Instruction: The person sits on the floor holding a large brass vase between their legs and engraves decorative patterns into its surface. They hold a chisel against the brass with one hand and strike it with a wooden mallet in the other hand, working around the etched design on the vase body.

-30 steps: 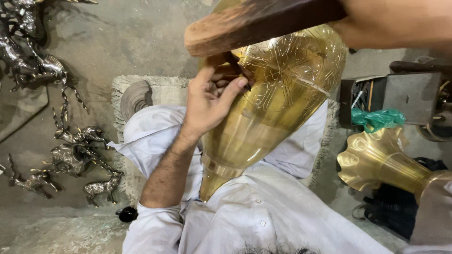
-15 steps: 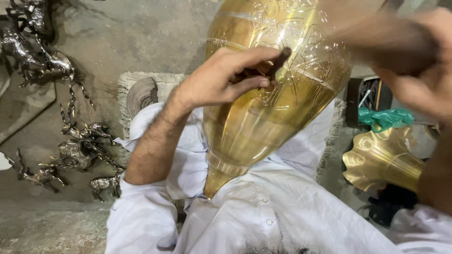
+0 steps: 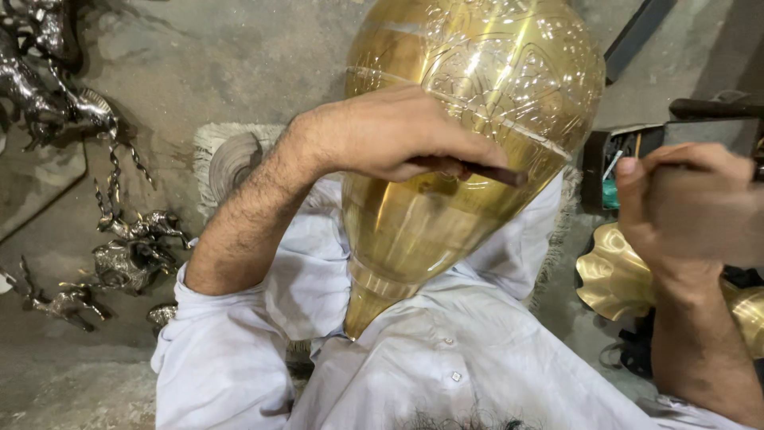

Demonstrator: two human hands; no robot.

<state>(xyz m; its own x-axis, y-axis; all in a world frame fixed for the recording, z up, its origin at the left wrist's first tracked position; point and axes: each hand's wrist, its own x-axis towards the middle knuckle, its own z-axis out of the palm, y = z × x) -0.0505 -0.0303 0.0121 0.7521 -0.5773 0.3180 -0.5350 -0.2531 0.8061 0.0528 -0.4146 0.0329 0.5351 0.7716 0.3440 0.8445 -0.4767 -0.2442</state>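
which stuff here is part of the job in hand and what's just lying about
In use:
brass vase
thin dark tool in left hand
right hand, gripping something unclear

Lying about:
silver animal figurines
fluted brass piece

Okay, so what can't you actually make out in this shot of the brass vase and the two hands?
- Head view: the top of the brass vase is cut off by the upper edge.
- The dark tool in the left hand: its back end is hidden by the fingers.
- The right hand blurs; what it holds runs off the right edge.
- The vase's narrow end sinks behind white cloth.
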